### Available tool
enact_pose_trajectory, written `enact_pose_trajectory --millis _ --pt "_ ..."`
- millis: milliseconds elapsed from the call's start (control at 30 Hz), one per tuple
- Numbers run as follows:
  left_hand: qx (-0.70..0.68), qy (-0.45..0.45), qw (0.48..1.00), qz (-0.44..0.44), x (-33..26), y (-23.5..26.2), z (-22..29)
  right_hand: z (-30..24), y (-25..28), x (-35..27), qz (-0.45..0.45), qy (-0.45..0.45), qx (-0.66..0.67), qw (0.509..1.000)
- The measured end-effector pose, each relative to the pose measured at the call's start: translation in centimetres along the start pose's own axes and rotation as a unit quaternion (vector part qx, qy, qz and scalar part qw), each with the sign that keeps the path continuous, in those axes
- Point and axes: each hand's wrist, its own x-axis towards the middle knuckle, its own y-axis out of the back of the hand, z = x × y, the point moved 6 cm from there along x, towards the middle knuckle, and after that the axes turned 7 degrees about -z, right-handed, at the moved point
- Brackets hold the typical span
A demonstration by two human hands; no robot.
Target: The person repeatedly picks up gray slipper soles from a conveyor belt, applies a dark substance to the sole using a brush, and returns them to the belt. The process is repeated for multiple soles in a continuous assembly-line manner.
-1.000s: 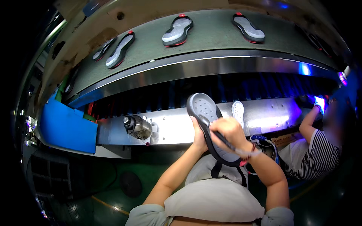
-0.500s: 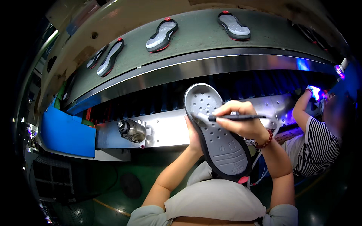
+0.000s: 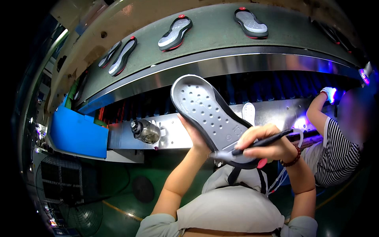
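Gripping a grey shoe sole (image 3: 209, 112) slanting toe-up-left, the left hand (image 3: 196, 136) steadies it; the right hand (image 3: 262, 147) pinches a dark pen (image 3: 262, 142).

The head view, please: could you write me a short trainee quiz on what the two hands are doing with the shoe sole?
1. True or false: the left hand holds the grey sole from behind, studded face toward the camera.
2. What does the right hand grip?
A) a black pen-like tool
B) a spray can
C) a hammer
3. Fill in: more soles lie on the curved ____ above the bench.

Key:
1. True.
2. A; its tip lies at the sole's lower end.
3. Belt, a grey conveyor.
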Motion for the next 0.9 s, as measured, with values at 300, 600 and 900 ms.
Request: enact_pose_trajectory --millis 300,600,900 --pt "0.074 -0.043 0.996 0.009 0.6 -2.4 2.6 1.0 0.9 -1.2 0.017 -0.021 0.044 0.999" --pt "-0.077 -0.007 0.992 -0.1 1.6 -3.0 3.4 2.3 1.5 -2.7 0.041 -0.019 0.161 0.986" --pt "0.001 -0.012 0.999 0.03 2.4 -2.7 3.3 6.0 2.6 -5.0 0.238 -0.045 0.296 0.924"
